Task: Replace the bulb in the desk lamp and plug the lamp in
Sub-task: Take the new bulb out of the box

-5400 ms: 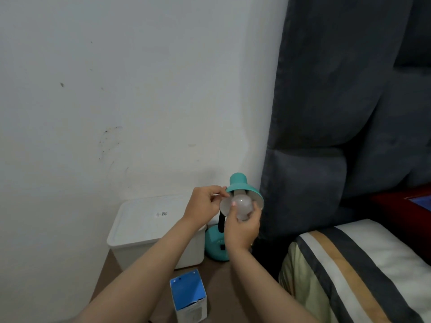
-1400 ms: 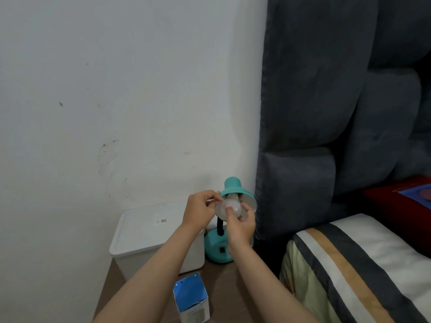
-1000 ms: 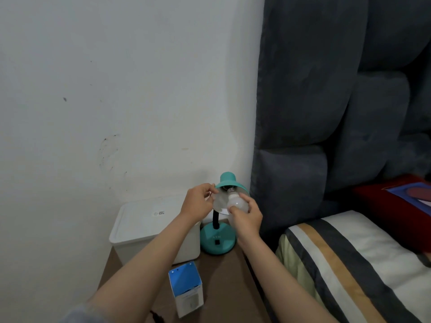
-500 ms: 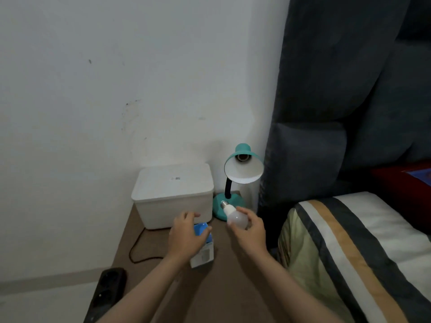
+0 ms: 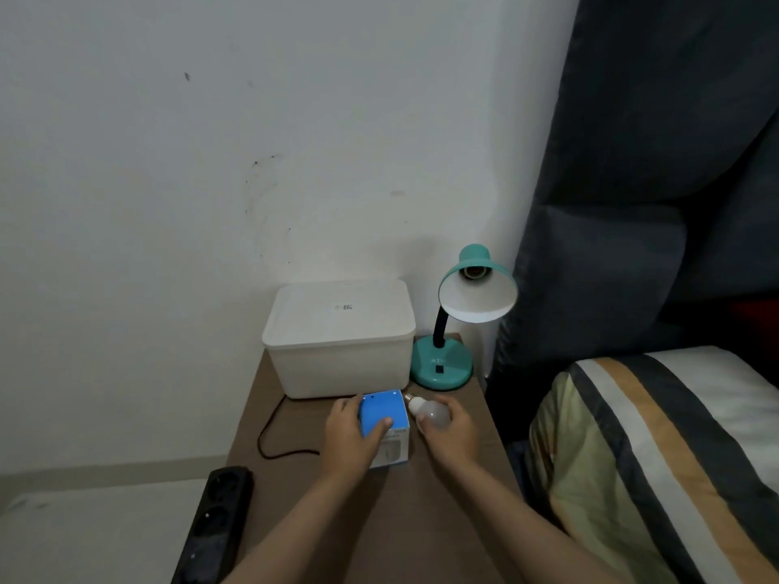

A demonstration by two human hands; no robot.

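Brown counter (image 5: 442,499): left hand (image 5: 350,436) fingers gripped blue box (image 5: 385,419); right hand (image 5: 453,429) fingers wrapped bulb (image 5: 428,410); lamp (image 5: 459,314) socket empty, far right.

A bedroom: bed (image 5: 657,448), padded headboard (image 5: 632,204), nightstand (image 5: 442,512).

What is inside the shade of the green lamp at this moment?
Inside the lamp shade only the bare socket shows; no bulb is fitted. The bulb is in the right hand. The socket's depth is too dark to see.

lamp (image 5: 442,364) right of storage box (image 5: 337,343)
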